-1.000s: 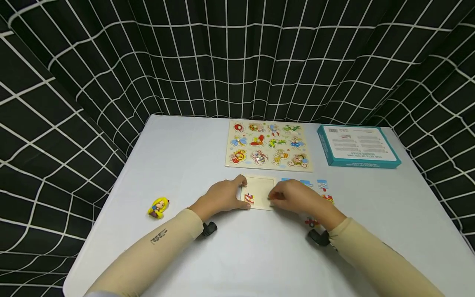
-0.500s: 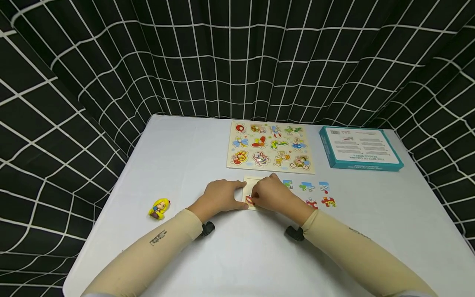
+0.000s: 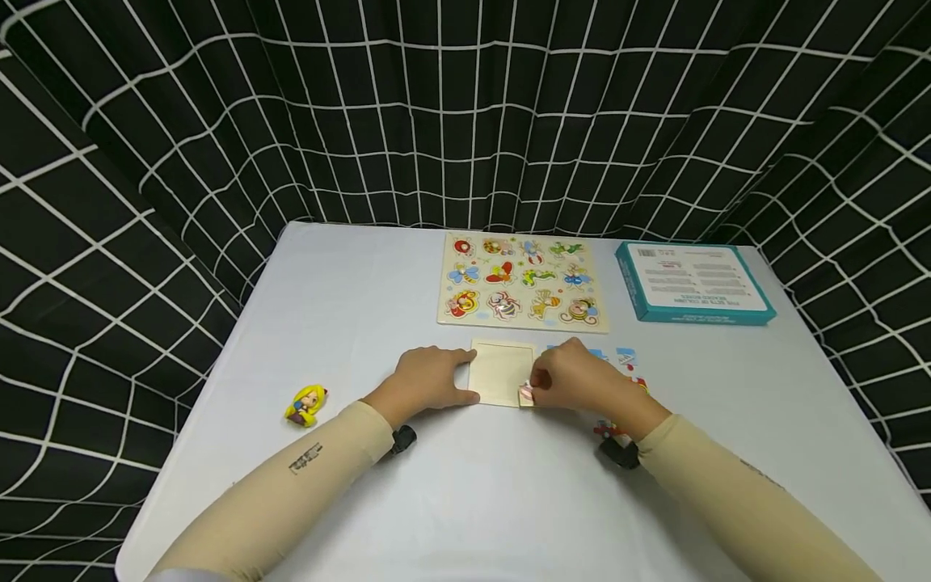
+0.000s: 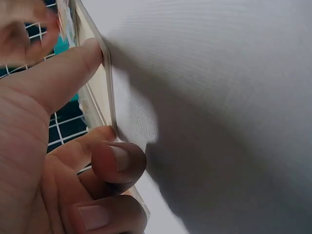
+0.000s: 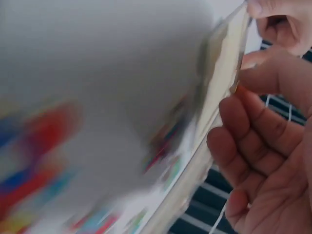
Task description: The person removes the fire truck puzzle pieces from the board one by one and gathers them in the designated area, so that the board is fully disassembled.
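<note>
A shallow cream wooden puzzle tray [image 3: 498,372] lies flat in the middle of the white table. Along its left edge my left hand [image 3: 429,380] presses with spread thumb and index finger; the left wrist view shows the thumb [image 4: 73,68] on the rim and the other fingers bent loosely. At the tray's near right corner my right hand [image 3: 582,380] pinches a small jigsaw piece [image 3: 526,394] with a pinkish print, mostly covered by the fingers. Several loose jigsaw pieces, such as a blue one [image 3: 626,356], lie right of the tray, partly hidden by my right hand and wrist.
Behind the tray lies a large insect puzzle board [image 3: 445,318]. A teal and white box [image 3: 698,279] sits at the back right, and a yellow-haired figurine [image 3: 306,404] on the left. Black grid-patterned curtain [image 3: 480,113] surrounds the table's far sides.
My right hand reached to the tray's near left corner, took the jigsaw piece there and brought it right to the near right corner. My left hand has stayed at the tray's left edge.
</note>
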Tool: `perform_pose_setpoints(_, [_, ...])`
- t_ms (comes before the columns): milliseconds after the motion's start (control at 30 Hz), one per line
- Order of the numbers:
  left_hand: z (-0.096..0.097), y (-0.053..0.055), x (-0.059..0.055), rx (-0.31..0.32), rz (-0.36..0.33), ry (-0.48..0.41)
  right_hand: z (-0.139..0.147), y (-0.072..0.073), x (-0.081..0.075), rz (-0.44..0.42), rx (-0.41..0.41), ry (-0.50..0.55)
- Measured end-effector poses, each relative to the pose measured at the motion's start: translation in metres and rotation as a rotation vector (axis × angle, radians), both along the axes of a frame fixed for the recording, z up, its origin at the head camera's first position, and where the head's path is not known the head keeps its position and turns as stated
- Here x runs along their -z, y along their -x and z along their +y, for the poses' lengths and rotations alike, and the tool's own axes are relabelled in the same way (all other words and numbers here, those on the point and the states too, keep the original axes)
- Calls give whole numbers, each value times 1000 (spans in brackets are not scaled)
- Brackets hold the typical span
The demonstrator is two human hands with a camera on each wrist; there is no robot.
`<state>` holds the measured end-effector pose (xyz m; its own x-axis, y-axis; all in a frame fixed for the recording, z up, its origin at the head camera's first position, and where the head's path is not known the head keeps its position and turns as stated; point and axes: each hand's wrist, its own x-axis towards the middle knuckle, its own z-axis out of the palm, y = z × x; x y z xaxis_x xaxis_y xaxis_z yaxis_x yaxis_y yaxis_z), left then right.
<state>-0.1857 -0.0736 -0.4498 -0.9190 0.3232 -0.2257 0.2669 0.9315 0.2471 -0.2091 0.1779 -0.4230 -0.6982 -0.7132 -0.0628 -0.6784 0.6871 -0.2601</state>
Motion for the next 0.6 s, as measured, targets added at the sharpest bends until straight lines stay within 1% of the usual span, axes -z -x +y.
perform_pose_setpoints(100, [-3,1,-1,-7,-4,0,24,-9,3,-3,-55,35])
perform_pose_setpoints(200, [-6,2,-3,-16,-6,5,40,-15,11,5,-103,67])
perform_pose_setpoints(400, [-9,-3,-3,-16,-30,-16,51,-23,25,26,-84,65])
perform_pose_setpoints(600, [-13,-6,3,-23,-52,-32,54,-25,28,31,-70,38])
